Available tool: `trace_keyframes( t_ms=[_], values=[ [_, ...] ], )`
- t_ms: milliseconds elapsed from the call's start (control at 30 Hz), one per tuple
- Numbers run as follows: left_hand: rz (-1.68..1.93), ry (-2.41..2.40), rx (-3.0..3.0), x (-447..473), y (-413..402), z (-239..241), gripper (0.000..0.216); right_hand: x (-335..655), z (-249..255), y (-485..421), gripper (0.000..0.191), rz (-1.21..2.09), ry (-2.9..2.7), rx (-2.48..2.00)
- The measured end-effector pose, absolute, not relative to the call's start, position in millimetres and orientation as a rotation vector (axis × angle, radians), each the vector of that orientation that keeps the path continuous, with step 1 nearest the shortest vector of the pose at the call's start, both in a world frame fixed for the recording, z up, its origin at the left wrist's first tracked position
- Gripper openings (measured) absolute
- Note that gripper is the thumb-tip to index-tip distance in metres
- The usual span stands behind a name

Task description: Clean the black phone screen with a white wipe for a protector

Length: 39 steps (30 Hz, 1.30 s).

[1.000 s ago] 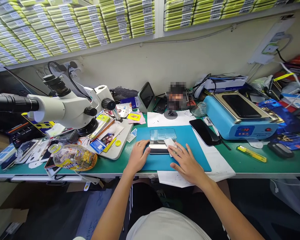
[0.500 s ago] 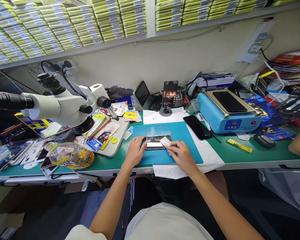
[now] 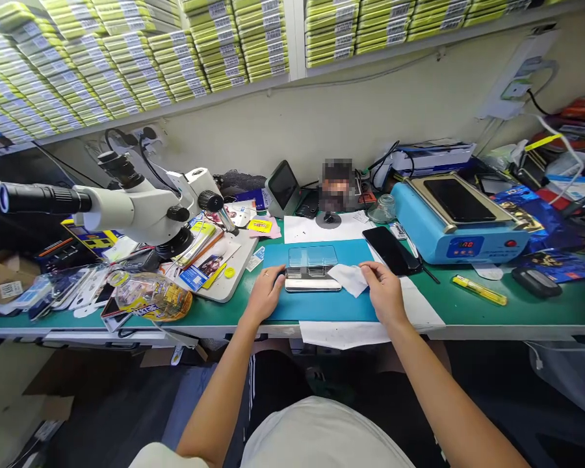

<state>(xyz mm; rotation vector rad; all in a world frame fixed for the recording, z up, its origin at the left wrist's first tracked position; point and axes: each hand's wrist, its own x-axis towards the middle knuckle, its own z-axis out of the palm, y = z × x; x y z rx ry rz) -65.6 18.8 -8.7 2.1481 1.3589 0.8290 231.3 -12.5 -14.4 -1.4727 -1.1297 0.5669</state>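
Note:
A phone [image 3: 312, 282] lies screen up on the blue mat [image 3: 322, 305] in front of me. My left hand [image 3: 266, 294] rests on the mat and steadies the phone's left end with thumb and fingers. My right hand [image 3: 383, 290] pinches a small white cloth [image 3: 349, 278] that lies just right of the phone. A clear plastic phone case or film [image 3: 314, 256] sits on the mat right behind the phone.
A white microscope [image 3: 127, 208] stands left over a littered board. A black phone [image 3: 392, 250] lies right of the mat. A blue heating machine [image 3: 461, 221] is at the right, a yellow marker [image 3: 478, 289] in front of it. Boxes fill the shelves [image 3: 175, 58] above.
My right hand has drawn the white cloth off the phone to the right, and the cloth has opened out. My left hand stays at the phone's left end.

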Motion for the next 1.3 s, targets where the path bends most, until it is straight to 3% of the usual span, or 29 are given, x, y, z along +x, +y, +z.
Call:
trace_keyframes(
  t_ms=[267, 500, 900, 1300],
  values=[
    [0.877, 1.378, 2.130, -63, 22, -8, 0.051, 232, -16, -18, 0.040, 0.470, -1.224, -1.444],
    [0.882, 1.373, 2.142, -64, 21, -8, 0.046, 213, 1, -31, 0.030, 0.519, -1.938, -1.234],
    [0.881, 1.336, 2.149, -67, 23, -13, 0.040, 211, -7, -29, 0.055, 0.253, -2.366, -1.310],
    [0.843, 1.322, 2.202, -63, 22, -13, 0.036, 211, 1, -26, 0.071, 0.343, -2.503, -1.406]
  ],
)
